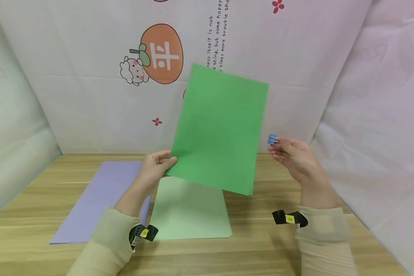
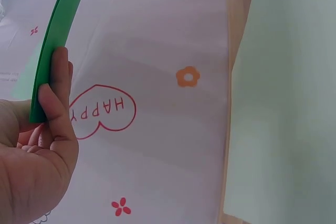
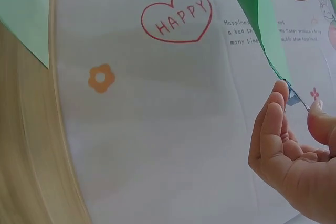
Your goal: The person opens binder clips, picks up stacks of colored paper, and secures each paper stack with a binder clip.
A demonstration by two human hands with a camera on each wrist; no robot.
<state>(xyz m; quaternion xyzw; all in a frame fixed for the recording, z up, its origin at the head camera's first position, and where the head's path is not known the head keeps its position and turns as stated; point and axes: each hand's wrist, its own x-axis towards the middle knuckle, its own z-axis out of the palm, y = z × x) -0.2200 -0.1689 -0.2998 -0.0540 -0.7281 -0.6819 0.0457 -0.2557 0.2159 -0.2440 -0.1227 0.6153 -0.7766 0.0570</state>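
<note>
Held up over the counter [image 1: 248,255], at the center of the scene: dark green paper sheets [image 1: 220,130], tilted, with a second layer peeking out at the lower right corner. Gripped at the lower left corner by the fingers of the left hand [image 1: 153,166], thumb on the near face, the rest mostly behind. To the right, pinched by its wire handles between thumb and fingers of the right hand [image 1: 296,155]: a small blue binder clip [image 1: 272,139], near the right edge of the dark green sheets, apparently not touching. Below on the counter, pale green paper [image 1: 193,214] under the raised sheets and a purple sheet [image 1: 96,203] to the left. Beyond, a white printed backdrop [image 1: 86,115].

For clean clipping, probably best to square up that offset corner first, then keep a firm but gentle grip at the left to avoid creasing. Advisable also to squeeze both handles evenly, approach the edge straight on, catch every layer, and release slowly. Hard to tell from here how wide the clip's mouth is open.
</note>
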